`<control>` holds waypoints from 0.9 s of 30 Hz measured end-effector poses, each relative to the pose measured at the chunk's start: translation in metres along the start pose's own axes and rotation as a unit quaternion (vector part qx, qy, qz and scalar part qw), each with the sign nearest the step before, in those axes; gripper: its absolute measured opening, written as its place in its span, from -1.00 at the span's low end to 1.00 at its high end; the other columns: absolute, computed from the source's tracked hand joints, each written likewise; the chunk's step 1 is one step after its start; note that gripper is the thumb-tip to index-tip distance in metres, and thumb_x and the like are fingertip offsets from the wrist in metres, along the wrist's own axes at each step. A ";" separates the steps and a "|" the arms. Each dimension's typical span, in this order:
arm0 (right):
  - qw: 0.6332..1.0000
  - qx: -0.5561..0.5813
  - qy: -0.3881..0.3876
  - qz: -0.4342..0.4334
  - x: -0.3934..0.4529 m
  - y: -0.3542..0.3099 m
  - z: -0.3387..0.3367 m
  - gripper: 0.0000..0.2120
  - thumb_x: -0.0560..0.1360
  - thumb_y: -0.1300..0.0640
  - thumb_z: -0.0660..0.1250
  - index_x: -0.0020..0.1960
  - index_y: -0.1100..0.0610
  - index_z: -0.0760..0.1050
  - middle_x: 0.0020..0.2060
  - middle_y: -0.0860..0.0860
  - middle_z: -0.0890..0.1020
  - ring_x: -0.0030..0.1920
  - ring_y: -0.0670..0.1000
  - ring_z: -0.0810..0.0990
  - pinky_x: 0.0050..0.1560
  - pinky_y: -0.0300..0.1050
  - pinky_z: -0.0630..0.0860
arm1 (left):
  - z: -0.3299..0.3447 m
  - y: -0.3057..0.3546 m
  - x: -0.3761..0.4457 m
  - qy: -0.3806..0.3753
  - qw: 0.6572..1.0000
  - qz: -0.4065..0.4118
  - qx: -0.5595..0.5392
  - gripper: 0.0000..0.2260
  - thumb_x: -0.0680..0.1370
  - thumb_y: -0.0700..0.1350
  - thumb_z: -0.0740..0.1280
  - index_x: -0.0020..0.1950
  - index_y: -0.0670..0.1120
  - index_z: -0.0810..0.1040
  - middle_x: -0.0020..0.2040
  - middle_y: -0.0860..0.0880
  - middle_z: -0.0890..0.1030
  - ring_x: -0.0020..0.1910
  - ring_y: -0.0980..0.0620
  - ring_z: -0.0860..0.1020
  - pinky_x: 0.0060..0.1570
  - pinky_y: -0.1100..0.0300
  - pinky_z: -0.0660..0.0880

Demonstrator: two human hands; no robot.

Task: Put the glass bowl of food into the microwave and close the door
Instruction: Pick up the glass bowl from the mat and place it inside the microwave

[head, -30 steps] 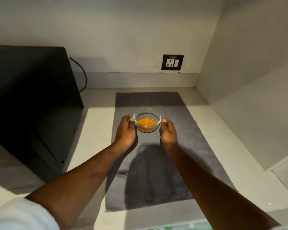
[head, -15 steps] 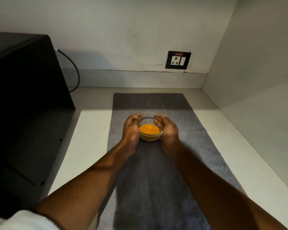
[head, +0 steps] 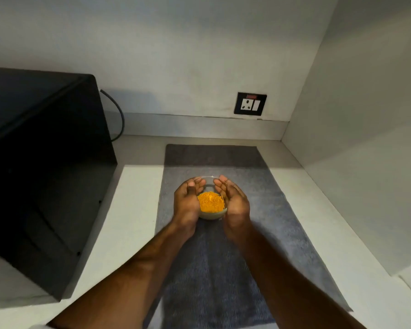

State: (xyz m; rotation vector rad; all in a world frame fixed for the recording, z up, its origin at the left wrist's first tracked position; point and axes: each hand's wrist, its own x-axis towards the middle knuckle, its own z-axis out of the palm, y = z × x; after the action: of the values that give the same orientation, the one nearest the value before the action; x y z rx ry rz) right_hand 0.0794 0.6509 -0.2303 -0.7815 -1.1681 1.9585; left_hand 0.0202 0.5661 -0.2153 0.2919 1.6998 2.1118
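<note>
Head view, the only one: the glass bowl of orange shredded food sits at the centre of the frame, cupped between the left hand and the right hand, over the grey mat on the pale surface. Both palms press its sides and the fingers curl round the far rim, so each hand is closed on the bowl; whether its base rests on the mat or has just cleared it I cannot tell. The bowl is round, with no long axis to mind, and both hands are equally near. What the coming move turns on is that the microwave stands well apart at the left of the frame, showing only its dark top and side; its door faces away from this view, so open or shut cannot be told. The strip of bare surface between mat and microwave looks free for a leftward carry. At the right of the frame a wall closes in; behind, a cable and a socket lie out of the path. Keeping the bowl level should matter, since the food is heaped.
</note>
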 end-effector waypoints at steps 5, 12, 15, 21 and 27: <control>1.000 -0.021 -0.005 -0.001 -0.060 -0.023 -0.004 -0.71 0.65 0.22 0.23 0.30 0.29 0.56 0.20 0.22 0.70 0.27 0.18 0.66 0.43 0.15 0.49 | -0.008 0.037 -0.062 0.010 1.000 -0.017 -0.005 -0.70 0.68 -0.10 0.13 0.21 -0.20 0.59 0.11 -0.11 0.67 0.02 0.07 0.64 -0.19 0.38 0.55; 0.998 -0.056 -0.010 0.014 -0.174 -0.063 -0.015 -0.70 0.47 -0.10 0.42 0.15 -0.04 0.70 0.11 0.03 0.76 0.08 0.04 0.75 -0.16 -0.09 0.68 | -0.024 0.087 -0.176 0.018 0.999 -0.035 0.002 -0.82 0.62 -0.10 0.27 0.10 -0.10 0.64 -0.01 -0.09 0.70 -0.14 0.04 0.68 -0.25 0.22 0.62; 0.999 -0.052 -0.009 0.012 -0.211 -0.074 -0.015 -0.74 0.48 -0.05 0.42 0.11 0.00 0.71 0.08 0.04 0.77 0.11 0.07 0.74 0.10 0.01 0.64 | -0.037 0.103 -0.214 0.019 0.999 -0.030 0.015 -0.85 0.60 -0.09 0.29 0.06 -0.05 0.65 0.01 -0.08 0.70 -0.01 -0.07 0.67 -0.01 0.01 0.63; 0.996 -0.065 -0.051 0.033 -0.293 -0.098 0.008 -0.78 0.63 0.07 0.29 0.16 0.09 0.67 0.02 0.01 0.78 0.18 0.07 0.71 0.24 -0.01 0.58 | -0.077 0.145 -0.286 0.049 0.998 -0.006 0.029 -0.76 0.67 -0.11 0.14 0.07 -0.03 0.62 0.10 -0.05 0.67 0.12 0.00 0.61 0.24 -0.04 0.52; 0.991 -0.074 -0.083 0.069 -0.354 -0.104 0.041 -0.73 0.59 -0.04 0.35 0.23 0.01 0.64 0.09 0.05 0.75 0.10 0.09 0.72 -0.05 -0.10 0.65 | -0.125 0.172 -0.324 0.067 0.997 -0.006 0.030 -0.76 0.66 -0.05 0.19 0.16 -0.05 0.63 0.09 -0.09 0.68 0.10 -0.10 0.64 0.17 -0.12 0.58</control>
State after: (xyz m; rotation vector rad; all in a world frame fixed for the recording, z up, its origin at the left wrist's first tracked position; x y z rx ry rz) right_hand 0.2741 0.3774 -0.0715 -0.8070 -1.4036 2.1012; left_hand 0.2269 0.2837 -0.0482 0.1599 1.8380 2.1179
